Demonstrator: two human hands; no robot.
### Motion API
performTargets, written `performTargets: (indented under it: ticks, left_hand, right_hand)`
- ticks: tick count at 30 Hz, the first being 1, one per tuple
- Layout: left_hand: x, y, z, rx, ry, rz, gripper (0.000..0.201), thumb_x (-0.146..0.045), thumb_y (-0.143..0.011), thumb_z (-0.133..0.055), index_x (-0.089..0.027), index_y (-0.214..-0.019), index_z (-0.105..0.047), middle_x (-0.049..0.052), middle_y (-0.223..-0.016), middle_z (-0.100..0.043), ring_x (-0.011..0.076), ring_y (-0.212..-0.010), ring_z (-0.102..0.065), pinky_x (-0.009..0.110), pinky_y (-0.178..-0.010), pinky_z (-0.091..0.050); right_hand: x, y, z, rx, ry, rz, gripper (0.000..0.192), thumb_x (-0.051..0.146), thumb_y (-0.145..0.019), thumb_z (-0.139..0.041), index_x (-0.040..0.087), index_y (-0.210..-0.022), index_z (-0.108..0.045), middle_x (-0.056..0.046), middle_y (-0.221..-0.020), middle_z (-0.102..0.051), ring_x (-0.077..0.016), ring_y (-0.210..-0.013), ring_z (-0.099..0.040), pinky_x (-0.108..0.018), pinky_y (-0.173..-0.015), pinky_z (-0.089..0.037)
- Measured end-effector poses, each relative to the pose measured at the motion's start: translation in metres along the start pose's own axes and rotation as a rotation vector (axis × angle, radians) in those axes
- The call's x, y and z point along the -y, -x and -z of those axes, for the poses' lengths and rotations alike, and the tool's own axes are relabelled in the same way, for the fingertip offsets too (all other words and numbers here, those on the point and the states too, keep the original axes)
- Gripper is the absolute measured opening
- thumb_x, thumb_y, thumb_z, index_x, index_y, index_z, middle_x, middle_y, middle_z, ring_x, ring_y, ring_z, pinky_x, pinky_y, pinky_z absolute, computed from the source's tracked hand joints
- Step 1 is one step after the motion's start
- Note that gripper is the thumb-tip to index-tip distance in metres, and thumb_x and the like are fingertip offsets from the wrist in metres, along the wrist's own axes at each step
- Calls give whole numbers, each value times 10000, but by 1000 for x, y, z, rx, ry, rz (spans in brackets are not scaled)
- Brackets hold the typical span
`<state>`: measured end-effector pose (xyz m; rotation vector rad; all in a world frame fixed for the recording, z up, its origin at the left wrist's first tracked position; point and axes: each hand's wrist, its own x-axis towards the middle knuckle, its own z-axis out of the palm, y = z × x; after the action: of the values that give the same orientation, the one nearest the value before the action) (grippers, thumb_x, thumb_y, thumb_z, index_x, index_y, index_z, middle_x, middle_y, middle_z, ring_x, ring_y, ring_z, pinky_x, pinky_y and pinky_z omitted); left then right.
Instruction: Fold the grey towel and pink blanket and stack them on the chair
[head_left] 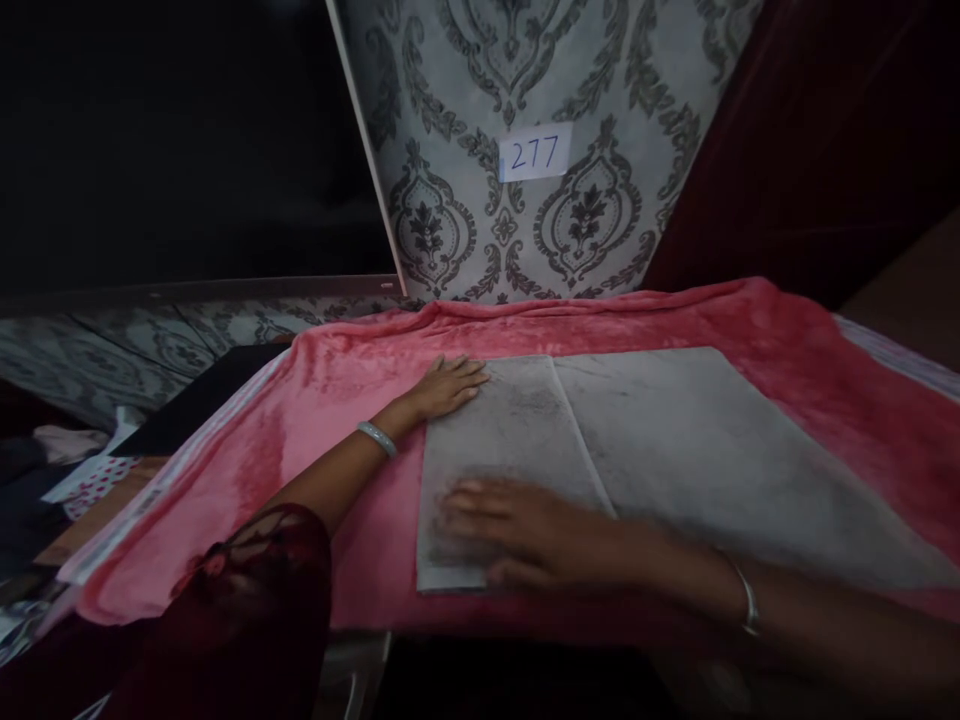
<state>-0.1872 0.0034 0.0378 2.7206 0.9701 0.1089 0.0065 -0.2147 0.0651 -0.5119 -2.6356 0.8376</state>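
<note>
The right hand point(525, 532) lies flat and open, fingers spread, pressing the grey cloth's point(675, 450) near left corner at about 7 o'clock. The left hand point(448, 385), also open, rests palm-down on its far left corner at 10 o'clock. The cloth lies spread on a pink blanket point(337, 400) covering the worktop, below a patterned board point(600, 80) with a "277" label point(535, 152) at 12 o'clock.

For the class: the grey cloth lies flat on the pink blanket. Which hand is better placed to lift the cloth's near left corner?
Probably the right hand: it lies flat on the grey cloth beside that near corner. The left hand rests at the far left edge.
</note>
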Motion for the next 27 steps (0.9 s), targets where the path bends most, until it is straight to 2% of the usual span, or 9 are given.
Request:
performTargets:
  ticks: [2,4,7,11,13,16,19,21,27]
  left_hand:
    - [-13,-6,7,-40,59,-46,574,-520,-1026,-277,-289,-1517,-466,32,-1660,-325,289,-1572,-141,604,-1254,-20]
    - [-26,-16,11,-61,172,-133,606,-524,-1030,-240,-246,-1518,-468,45,-1638,-371,241,-1562,-196,508,-1281,-85]
    - [-39,-37,12,-27,335,-230,615,-548,-1029,-246,-243,-1502,-492,40,-1611,-422,202,-1522,-308,427,-1280,-177]
    - [-40,-66,4,84,378,-234,591,-581,-1021,-297,-262,-1434,-575,34,-1612,-421,209,-1501,-353,424,-1269,-214]
    - [-37,-74,-4,121,332,-221,560,-577,-1021,-319,-280,-1389,-619,24,-1619,-411,221,-1521,-314,448,-1276,-172]
    - [-32,-76,-17,92,280,-202,522,-536,-1034,-310,-312,-1389,-620,-1,-1635,-379,228,-1555,-224,496,-1280,-70]
    - [-30,-73,-24,66,270,-197,522,-510,-1041,-292,-312,-1425,-587,-4,-1649,-348,229,-1565,-184,508,-1275,-22]
    - [-30,-72,-25,74,254,-195,518,-511,-1038,-310,-310,-1434,-577,1,-1653,-339,236,-1567,-176,516,-1271,-13]
    - [-29,-74,-27,36,177,-213,495,-500,-1017,-395,-302,-1430,-579,36,-1651,-340,265,-1563,-191,553,-1257,-59]
  right_hand:
    - [-27,9,11,-45,120,-58,586,452,-1057,-443,151,-1558,-404,-128,-1617,-357,-213,-1540,-211,-433,-1271,-153]
    - [-54,15,21,-51,209,-115,591,458,-1059,-430,148,-1562,-395,-137,-1628,-332,-236,-1538,-218,-468,-1266,-161]
    - [-85,17,34,-48,294,-178,596,470,-1059,-422,154,-1563,-393,-140,-1633,-322,-253,-1532,-233,-496,-1261,-163]
    - [-108,10,40,-37,349,-184,637,508,-1052,-426,154,-1579,-363,-156,-1628,-326,-268,-1529,-239,-519,-1259,-142]
    - [-115,7,37,-19,367,-182,659,538,-1040,-444,173,-1582,-362,-150,-1649,-279,-292,-1541,-192,-546,-1257,-107]
    - [-121,7,29,-13,371,-199,671,568,-1024,-465,214,-1584,-362,-124,-1678,-197,-322,-1556,-106,-580,-1251,-55]
    - [-115,11,20,-3,325,-170,648,557,-1012,-505,259,-1575,-379,-88,-1684,-187,-322,-1561,-64,-607,-1242,-29]
    - [-100,18,12,32,267,-110,629,528,-1005,-538,270,-1562,-402,-67,-1677,-217,-315,-1562,-55,-617,-1239,-20]
    - [-25,54,-20,103,13,-5,626,421,-1000,-582,278,-1574,-380,-37,-1654,-279,-242,-1564,-78,-503,-1275,-39]
